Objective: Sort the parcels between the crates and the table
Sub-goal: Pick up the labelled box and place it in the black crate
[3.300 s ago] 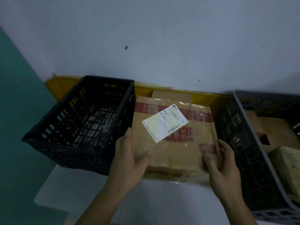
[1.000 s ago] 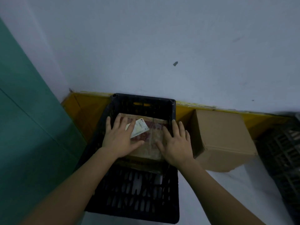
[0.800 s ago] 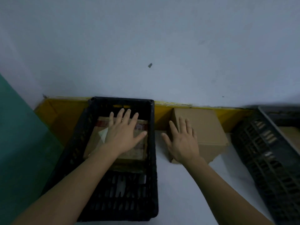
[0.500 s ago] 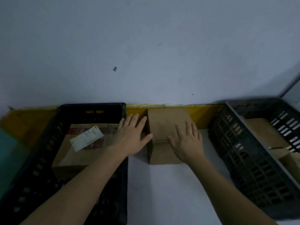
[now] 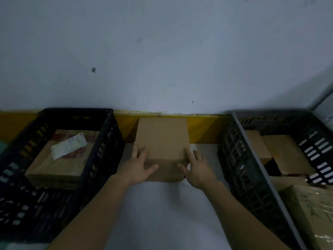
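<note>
Between the crates, the left hand [image 5: 137, 167] and right hand [image 5: 197, 169] form the grip, clasping the plain box's [image 5: 162, 141] near corners on the white bench [image 5: 162, 213]. Stiff cardboard, probably light; hold opposite sides. Left crate [image 5: 111, 134] holds a labelled parcel [image 5: 59, 159].

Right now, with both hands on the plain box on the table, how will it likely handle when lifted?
The plain cardboard box looks stiff, with crisp edges. Both hands clasp its near corners, hinting at bulk. Flat-bottomed, it should slide, not roll.
</note>
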`<state>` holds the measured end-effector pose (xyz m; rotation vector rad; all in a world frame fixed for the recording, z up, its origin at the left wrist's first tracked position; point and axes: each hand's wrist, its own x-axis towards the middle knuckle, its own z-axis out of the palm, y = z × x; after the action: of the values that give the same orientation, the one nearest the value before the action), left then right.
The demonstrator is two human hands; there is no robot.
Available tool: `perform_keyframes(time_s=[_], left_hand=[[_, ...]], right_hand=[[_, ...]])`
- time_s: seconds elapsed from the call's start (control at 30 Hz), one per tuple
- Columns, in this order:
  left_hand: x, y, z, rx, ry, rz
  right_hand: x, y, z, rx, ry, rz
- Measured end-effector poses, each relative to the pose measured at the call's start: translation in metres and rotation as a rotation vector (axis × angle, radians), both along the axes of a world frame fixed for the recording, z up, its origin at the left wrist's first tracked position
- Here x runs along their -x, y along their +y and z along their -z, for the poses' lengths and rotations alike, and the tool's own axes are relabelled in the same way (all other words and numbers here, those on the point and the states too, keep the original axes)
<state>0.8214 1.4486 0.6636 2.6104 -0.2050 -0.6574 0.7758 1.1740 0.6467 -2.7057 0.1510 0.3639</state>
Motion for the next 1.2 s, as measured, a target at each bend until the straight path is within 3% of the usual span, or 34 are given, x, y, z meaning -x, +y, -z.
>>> perform_keyframes(time_s=[0.1,0.27,0.43,0.6,0.9,1.2], left_hand=[[0.01,-0.008,-0.001,0.014,-0.059,-0.057],[0.055,-0.008,0.009,0.035,-0.339,-0.241],[0.062,0.007,0.003,0.079,-0.313,-0.412],[0.063,0.008,0.002,0.307,-0.17,-0.361],[0.063,0.013,0.004,0.401,-0.111,-0.369],[0.048,0.008,0.006,0.575,0.328,-0.423]], right_hand=[[-0.001,0.001,0.004,-0.106,-0.122,0.039],[0.026,0.006,0.02,-0.26,-0.242,0.274],[0.037,-0.007,0.022,-0.341,-0.173,0.292],[0.037,-0.001,0.017,-0.512,-0.139,0.137],[0.045,0.002,0.013,-0.523,-0.198,0.258],[0.053,0.022,-0.03,-0.477,-0.56,0.168]])
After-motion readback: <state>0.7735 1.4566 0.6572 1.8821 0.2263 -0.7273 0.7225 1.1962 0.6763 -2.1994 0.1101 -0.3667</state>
